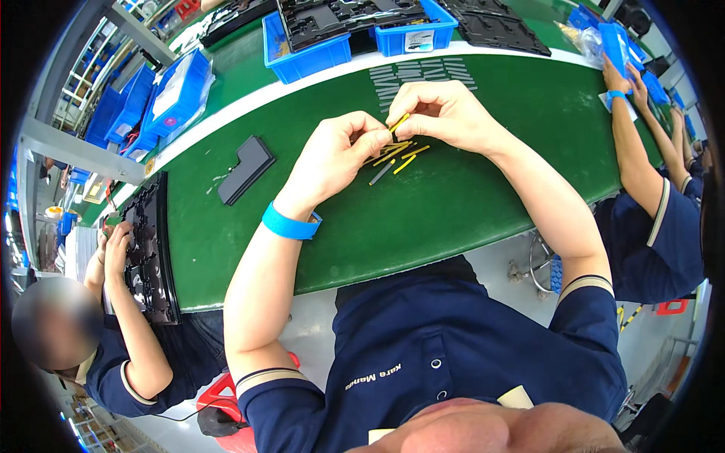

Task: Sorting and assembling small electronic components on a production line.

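Note:
Between my fingertips is a thin yellow strip (pixel 399 122). My right hand (pixel 445 113) pinches it between thumb and fingers. The fingers of my left hand (pixel 343 155) are pinched together at its lower end; the exact grip there is partly hidden. Just under my hands lies a loose pile of yellow strips (pixel 389 155), with a grey strip (pixel 382 172) beside them. Beyond my right hand, several short grey strips (pixel 408 72) are laid out in rows on the green tabletop (pixel 423 211).
Left of my hands lies a stack of dark flat pieces (pixel 248 170). Blue bins (pixel 310 60) with black trays (pixel 347 19) on them stand at the far side. Co-workers' arms are at the left over a black tray (pixel 147 249) and at the right with a blue container (pixel 615 49).

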The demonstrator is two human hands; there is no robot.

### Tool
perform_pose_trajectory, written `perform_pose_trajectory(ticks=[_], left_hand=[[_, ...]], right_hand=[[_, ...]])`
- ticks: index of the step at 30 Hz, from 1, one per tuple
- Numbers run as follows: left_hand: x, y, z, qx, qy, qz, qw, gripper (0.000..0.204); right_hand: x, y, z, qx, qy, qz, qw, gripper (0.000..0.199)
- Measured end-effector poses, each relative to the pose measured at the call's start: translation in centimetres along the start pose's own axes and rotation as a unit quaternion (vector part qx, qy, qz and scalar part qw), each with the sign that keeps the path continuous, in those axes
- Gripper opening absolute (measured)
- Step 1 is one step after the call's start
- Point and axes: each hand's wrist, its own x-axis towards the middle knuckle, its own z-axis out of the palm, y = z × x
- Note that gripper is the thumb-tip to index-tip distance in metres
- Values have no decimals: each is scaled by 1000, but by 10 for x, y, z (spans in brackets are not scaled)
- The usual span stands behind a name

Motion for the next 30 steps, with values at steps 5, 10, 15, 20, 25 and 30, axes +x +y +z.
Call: perform_pose_trajectory(ticks=[5,10,15,20,25,30], left_hand=[[1,0,1,-27,22,-17,999,17],[1,-2,-4,22,39,-10,999,17],[0,-3,1,166,64,-8,984,15],[2,-2,12,161,72,21,984,11],[5,-10,14,109,97,41,988,15],[5,-8,15,57,105,48,992,12]], right_hand=[[-1,4,-2,23,30,7,999,9],[0,1,-11,18,75,30,997,9],[1,3,-21,27,90,-3,996,12],[1,4,-13,22,76,42,996,10],[1,7,-10,18,63,55,996,10],[-1,5,-7,21,53,42,998,11]])
